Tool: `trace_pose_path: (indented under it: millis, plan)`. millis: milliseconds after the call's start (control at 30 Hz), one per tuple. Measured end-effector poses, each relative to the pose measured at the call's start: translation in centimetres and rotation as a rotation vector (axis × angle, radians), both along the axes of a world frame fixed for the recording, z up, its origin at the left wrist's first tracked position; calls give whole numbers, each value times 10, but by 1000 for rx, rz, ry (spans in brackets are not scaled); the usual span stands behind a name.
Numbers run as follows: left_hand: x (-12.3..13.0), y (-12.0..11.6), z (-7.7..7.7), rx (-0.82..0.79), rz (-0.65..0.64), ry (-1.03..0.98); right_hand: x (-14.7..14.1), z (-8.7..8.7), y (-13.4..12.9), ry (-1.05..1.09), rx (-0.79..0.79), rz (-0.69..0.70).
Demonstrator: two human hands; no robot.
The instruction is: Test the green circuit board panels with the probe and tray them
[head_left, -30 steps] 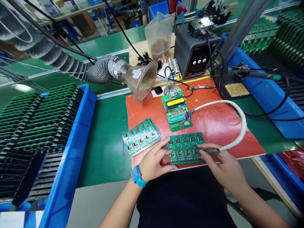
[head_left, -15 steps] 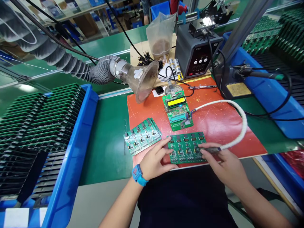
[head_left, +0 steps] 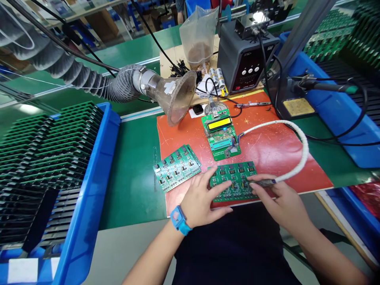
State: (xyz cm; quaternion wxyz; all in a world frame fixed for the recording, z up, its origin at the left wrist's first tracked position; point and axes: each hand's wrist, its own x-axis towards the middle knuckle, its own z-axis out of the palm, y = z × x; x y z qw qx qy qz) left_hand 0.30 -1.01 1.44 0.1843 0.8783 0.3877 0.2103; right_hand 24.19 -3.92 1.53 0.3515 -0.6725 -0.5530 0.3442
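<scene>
A green circuit board panel (head_left: 236,192) with a row of small digit displays lies on the red mat in front of me. My left hand (head_left: 202,198), with a blue watch on its wrist, is open over the panel's left side, fingers spread. My right hand (head_left: 277,200) is closed on a dark probe (head_left: 263,182) at the end of a white wrapped cable (head_left: 303,154). The probe's tip is at the panel's right part; my fingers hide the exact contact. The cable runs to a green programmer board (head_left: 222,136) with a lit yellow screen, just behind the panel.
More board panels (head_left: 176,168) lie stacked to the left. A fume hood (head_left: 181,99) hangs above the mat (head_left: 255,146). Behind stands a soldering station (head_left: 247,59); its iron (head_left: 329,86) rests at right. Blue bins (head_left: 99,158) of boards flank the bench.
My left hand has moved right, its index finger now reaching across the panel. My right hand with the probe has shifted slightly left along the panel. The view has tilted slightly.
</scene>
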Motion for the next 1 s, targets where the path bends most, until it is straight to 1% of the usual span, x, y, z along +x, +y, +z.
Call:
trace_pose_path:
  millis: [100, 200, 367, 533, 700, 1000]
  plan:
    - [20, -7, 4, 56, 75, 140, 1, 0, 0, -5, -1, 5]
    - [36, -15, 3, 123, 147, 242, 1, 0, 0, -12, -9, 6]
    - [50, -22, -2, 168, 226, 313, 1, -2, 1, -20, 2, 11]
    - [56, -22, 0, 143, 262, 351, 1, 0, 1, 1, 0, 15]
    - [57, -21, 3, 129, 262, 334, 1, 1, 3, -3, -5, 19]
    - [53, -21, -1, 147, 248, 296, 0, 1, 2, 18, -18, 9]
